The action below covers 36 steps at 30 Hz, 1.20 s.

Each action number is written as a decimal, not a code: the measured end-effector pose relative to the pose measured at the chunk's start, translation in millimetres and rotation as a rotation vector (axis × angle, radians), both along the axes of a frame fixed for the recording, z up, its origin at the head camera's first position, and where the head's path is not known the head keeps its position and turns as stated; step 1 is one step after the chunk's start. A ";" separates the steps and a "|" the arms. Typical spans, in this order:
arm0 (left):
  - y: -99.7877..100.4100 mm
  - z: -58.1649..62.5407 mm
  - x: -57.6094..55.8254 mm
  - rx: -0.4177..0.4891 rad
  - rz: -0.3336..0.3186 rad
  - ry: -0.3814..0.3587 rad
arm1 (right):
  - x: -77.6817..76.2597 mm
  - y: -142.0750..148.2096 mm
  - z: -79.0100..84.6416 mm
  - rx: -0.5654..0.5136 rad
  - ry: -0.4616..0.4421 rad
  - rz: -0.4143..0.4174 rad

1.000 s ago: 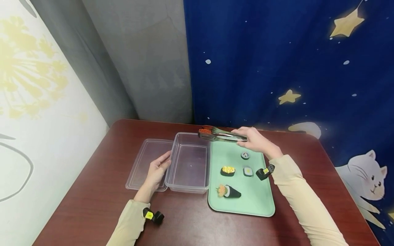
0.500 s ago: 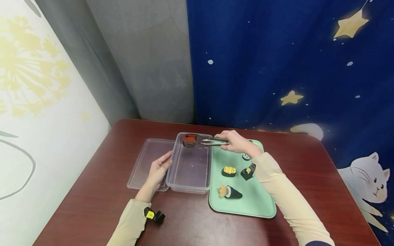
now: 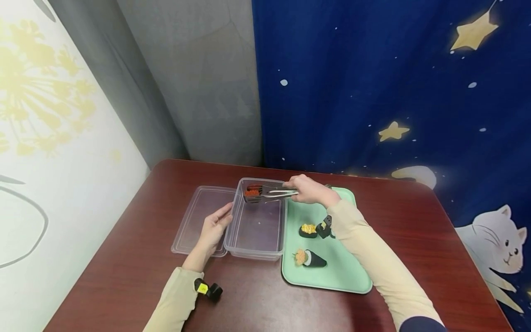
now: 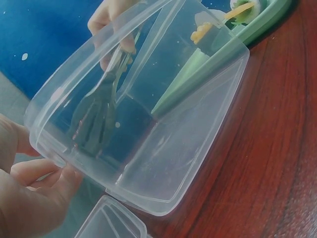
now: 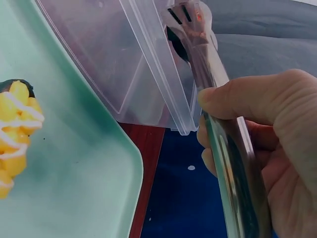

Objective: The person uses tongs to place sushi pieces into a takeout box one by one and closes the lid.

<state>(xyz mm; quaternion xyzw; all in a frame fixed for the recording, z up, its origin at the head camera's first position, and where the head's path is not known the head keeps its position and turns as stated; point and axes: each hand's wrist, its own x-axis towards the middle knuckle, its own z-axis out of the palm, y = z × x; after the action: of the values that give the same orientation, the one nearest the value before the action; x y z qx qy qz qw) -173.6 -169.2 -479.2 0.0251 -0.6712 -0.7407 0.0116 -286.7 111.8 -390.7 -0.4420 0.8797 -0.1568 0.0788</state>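
My right hand (image 3: pixel 310 190) grips metal serving tongs (image 3: pixel 275 192), thumb along one arm in the right wrist view. Between the tongs' forked ends sits a roe-topped sushi piece (image 3: pixel 251 193), orange-red with a dark wrap. In the head view it overlaps the back of a clear plastic container (image 3: pixel 257 230). My left hand (image 3: pixel 212 229) rests its fingers against the container's left side, fingertips right at the wall in the left wrist view. Through that wall, the forked ends (image 4: pixel 94 121) show faintly.
Right of the container lies a green tray (image 3: pixel 340 272) bearing a corn-topped sushi (image 3: pixel 308 231) and a hand roll (image 3: pixel 311 258). My right forearm hides other pieces on it. A clear lid (image 3: pixel 192 226) lies left of the container on the brown table (image 3: pixel 137 258).
My right hand has carried the tongs and roe sushi leftward from above the tray to over the container, then slightly lower. My left hand stays at the container.
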 end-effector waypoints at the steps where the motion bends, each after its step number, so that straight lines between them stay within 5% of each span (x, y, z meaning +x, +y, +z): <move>1: 0.0 -0.2 -0.2 0.000 0.001 0.000 | 0.0 -1.6 0.6 0.017 -0.001 -0.008; 36: 0.4 1.4 -0.2 -0.010 0.002 -0.012 | 2.0 -34.9 9.0 0.225 -0.011 -0.025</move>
<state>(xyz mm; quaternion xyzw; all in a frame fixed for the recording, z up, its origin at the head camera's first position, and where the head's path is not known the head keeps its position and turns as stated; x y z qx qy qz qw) -173.8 -168.7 -477.8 0.0301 -0.6749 -0.7373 0.0085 -284.7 76.9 -381.8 -0.4186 0.8967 -0.0604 0.1306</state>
